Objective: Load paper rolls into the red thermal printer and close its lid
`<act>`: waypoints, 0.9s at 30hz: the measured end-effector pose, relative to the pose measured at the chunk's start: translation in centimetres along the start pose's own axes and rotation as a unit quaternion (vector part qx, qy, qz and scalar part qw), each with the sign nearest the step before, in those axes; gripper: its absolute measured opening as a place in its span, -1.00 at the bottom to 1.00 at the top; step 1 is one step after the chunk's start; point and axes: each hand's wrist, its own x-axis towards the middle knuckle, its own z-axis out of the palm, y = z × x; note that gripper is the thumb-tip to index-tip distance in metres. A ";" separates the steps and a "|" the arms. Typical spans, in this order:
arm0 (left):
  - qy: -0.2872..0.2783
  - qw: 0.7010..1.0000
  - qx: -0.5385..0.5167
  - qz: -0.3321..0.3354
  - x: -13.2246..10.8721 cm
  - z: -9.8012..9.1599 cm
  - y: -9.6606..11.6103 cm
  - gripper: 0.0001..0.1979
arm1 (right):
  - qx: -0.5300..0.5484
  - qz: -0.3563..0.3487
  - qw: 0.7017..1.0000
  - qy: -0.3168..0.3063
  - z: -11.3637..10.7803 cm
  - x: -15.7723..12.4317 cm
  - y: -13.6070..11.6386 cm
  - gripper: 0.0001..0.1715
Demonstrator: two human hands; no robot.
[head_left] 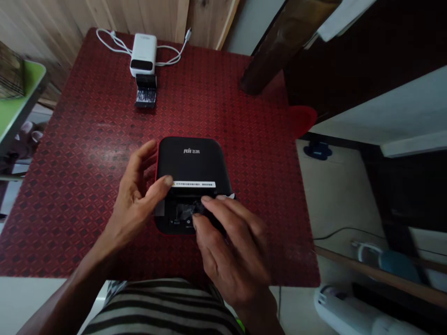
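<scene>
A flat black device (192, 163) with a red side, white lettering and a white label strip (193, 184) lies on the table in front of me. My left hand (139, 190) grips its left edge, the thumb on top by the label and the fingers down the side. My right hand (233, 237) is over the dark front panel (178, 225), thumb and forefinger drawn close together in a pinch. A shiny patch like clear film shows beside these fingertips; whatever they hold is too small to make out. A small pale scrap sticks out at the device's right edge.
At the back of the red patterned table (91, 163) sits a white power bank (144, 51) with a white cable (174, 56). A crumpled dark strip (145, 93) lies before it. A brown post (275, 46) stands at the back right, beside a red plastic edge (303, 121).
</scene>
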 end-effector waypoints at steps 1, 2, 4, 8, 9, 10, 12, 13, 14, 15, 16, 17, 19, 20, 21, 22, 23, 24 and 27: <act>-0.007 1.000 -0.009 -0.020 -0.4 0.0 -0.4 -0.32 | -0.007 0.005 1.000 -0.001 0.1 0.0 0.0 -0.70; -0.015 0.999 -0.013 -0.036 -0.7 -0.1 -0.6 -0.32 | -0.011 0.008 1.000 -0.005 0.2 0.1 0.0 -0.72; -0.021 0.998 -0.016 -0.056 -1.1 -0.1 -0.9 -0.33 | -0.010 0.011 1.000 -0.015 0.4 0.3 0.0 -0.75; -0.023 0.998 -0.011 -0.050 -1.2 -0.2 -0.8 -0.33 | -0.013 0.013 1.000 -0.022 0.7 1.0 0.1 -0.76; -0.024 0.999 -0.009 -0.049 -1.2 -0.2 -0.8 -0.33 | -0.013 0.016 1.000 -0.023 0.7 1.1 0.1 -0.75; -0.025 0.999 -0.005 -0.047 -1.2 -0.3 -0.8 -0.34 | -0.012 0.018 0.999 -0.025 0.7 1.2 0.0 -0.75; -0.026 0.999 0.007 -0.044 -1.2 -0.3 -0.8 -0.35 | -0.010 0.023 0.999 -0.025 0.6 1.4 -0.1 -0.74; -0.025 0.999 0.015 -0.041 -1.2 -0.3 -0.8 -0.36 | -0.010 0.025 0.999 -0.024 0.6 1.5 -0.2 -0.73; -0.024 0.999 0.023 -0.038 -1.2 -0.4 -0.9 -0.36 | -0.010 0.027 0.999 -0.024 0.5 1.6 -0.3 -0.73; -0.021 0.999 0.031 -0.035 -1.2 -0.4 -0.9 -0.36 | -0.010 0.030 0.999 -0.026 0.5 1.6 -0.4 -0.73; -0.019 0.999 0.037 -0.033 -1.3 -0.4 -1.0 -0.35 | -0.011 0.033 0.999 -0.028 0.5 1.6 -0.5 -0.73; -0.018 0.999 0.041 -0.031 -1.3 -0.4 -1.0 -0.33 | -0.010 0.036 0.999 -0.031 0.5 1.7 -0.6 -0.73; -0.021 0.998 0.045 -0.029 -1.3 -0.5 -1.1 -0.32 | -0.009 0.040 0.999 -0.036 0.5 1.7 -0.6 -0.72; -0.025 0.998 0.048 -0.028 -1.3 -0.5 -1.1 -0.33 | -0.007 0.039 0.999 -0.037 0.5 1.7 -0.6 -0.71; -0.027 0.998 0.051 -0.026 -1.3 -0.4 -1.0 -0.34 | -0.005 0.037 0.999 -0.035 0.5 1.6 -0.6 -0.71; -0.027 0.998 0.054 -0.023 -1.2 -0.4 -1.0 -0.35 | -0.002 0.035 0.999 -0.032 0.5 1.5 -0.5 -0.71; -0.024 0.998 0.055 -0.020 -1.2 -0.3 -1.0 -0.37 | 0.000 0.034 0.999 -0.029 0.6 1.4 -0.5 -0.72; -0.021 0.998 0.052 -0.018 -1.1 -0.3 -1.0 -0.39 | 0.001 0.033 0.999 -0.025 0.7 1.3 -0.4 -0.72; -0.013 1.000 0.017 -0.022 -1.2 -0.1 -1.1 -0.39 | -0.001 0.030 1.000 -0.008 0.9 1.0 -0.3 -0.75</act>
